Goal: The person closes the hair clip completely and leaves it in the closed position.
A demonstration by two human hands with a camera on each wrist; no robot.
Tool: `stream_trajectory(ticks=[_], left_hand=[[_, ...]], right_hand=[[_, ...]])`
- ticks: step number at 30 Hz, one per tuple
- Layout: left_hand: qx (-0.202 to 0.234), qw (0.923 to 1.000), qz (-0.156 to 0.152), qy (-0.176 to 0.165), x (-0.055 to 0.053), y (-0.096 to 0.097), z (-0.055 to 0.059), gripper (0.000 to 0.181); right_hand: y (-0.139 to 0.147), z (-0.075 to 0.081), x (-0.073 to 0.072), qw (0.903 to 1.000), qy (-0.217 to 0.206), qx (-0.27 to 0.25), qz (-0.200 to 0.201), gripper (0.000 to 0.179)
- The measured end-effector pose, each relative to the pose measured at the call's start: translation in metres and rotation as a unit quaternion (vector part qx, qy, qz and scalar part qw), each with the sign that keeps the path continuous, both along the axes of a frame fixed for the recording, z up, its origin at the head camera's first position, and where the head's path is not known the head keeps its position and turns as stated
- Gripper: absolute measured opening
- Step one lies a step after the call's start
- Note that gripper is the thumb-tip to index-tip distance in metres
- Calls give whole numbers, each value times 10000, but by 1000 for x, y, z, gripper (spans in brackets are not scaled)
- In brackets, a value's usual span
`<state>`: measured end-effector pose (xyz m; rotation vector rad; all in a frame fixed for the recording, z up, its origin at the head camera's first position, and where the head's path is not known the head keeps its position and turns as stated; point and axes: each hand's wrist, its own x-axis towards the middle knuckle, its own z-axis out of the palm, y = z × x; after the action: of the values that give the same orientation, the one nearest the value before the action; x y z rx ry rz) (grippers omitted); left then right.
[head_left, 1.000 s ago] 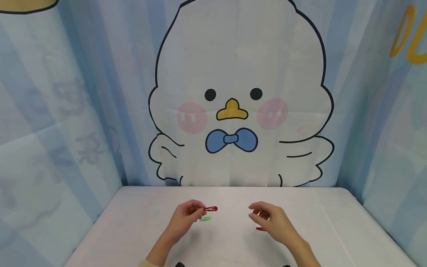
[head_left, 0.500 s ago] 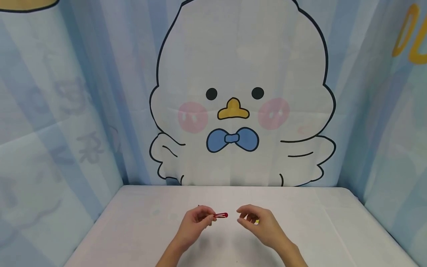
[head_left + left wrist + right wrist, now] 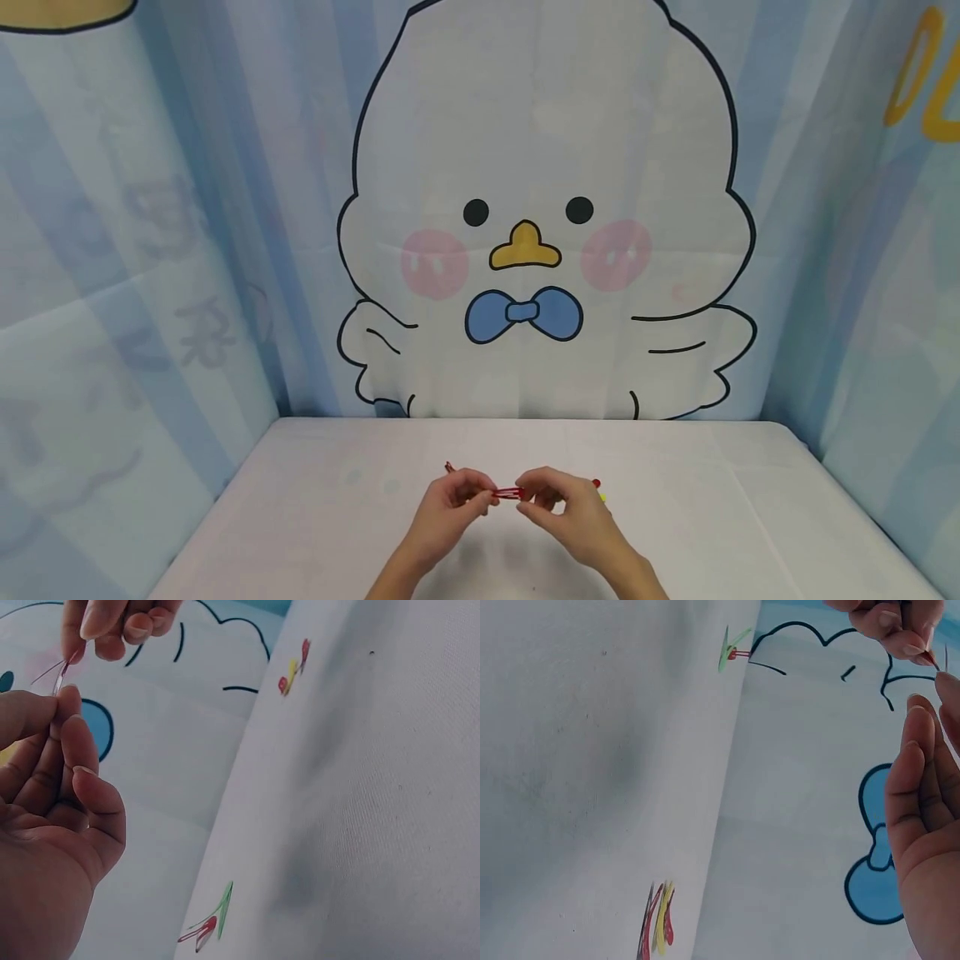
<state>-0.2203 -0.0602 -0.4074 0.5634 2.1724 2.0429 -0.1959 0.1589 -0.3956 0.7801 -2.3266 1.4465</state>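
A red snap hair clip [image 3: 507, 493] is held above the table between the two hands. My left hand [image 3: 455, 510] pinches one end between thumb and index finger. The thumb and index finger of my right hand [image 3: 567, 512] grip the other end, which they partly hide. From the left wrist, the clip's thin parts [image 3: 58, 679] look spread apart. Behind the left hand, a red clip [image 3: 448, 467] peeks out; the left wrist view shows a green clip [image 3: 225, 911] beside it. Past the right hand are red [image 3: 596, 482] and yellow [image 3: 602, 497] clips, mostly covered.
The white table [image 3: 315, 492] reaches back to a curtain [image 3: 525, 375] printed with a white bird and a blue bow tie. Curtains also hang at both sides. More than one red clip [image 3: 669, 919] lies with the yellow one.
The left hand has moved right with the red clip, and the right hand has moved left to meet it. The right fingers now grip the clip's free end.
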Motion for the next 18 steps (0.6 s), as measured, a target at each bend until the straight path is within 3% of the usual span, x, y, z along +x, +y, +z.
stream_trajectory(ticks=[14, 18], left_hand=[[27, 9998, -197, -32, 4, 6, 0, 21], [-6, 9999, -133, -72, 4, 7, -1, 24]], right_hand=[[1, -6, 0, 9973, 648, -132, -303, 17], [1, -8, -1, 9956, 866, -203, -282, 18]])
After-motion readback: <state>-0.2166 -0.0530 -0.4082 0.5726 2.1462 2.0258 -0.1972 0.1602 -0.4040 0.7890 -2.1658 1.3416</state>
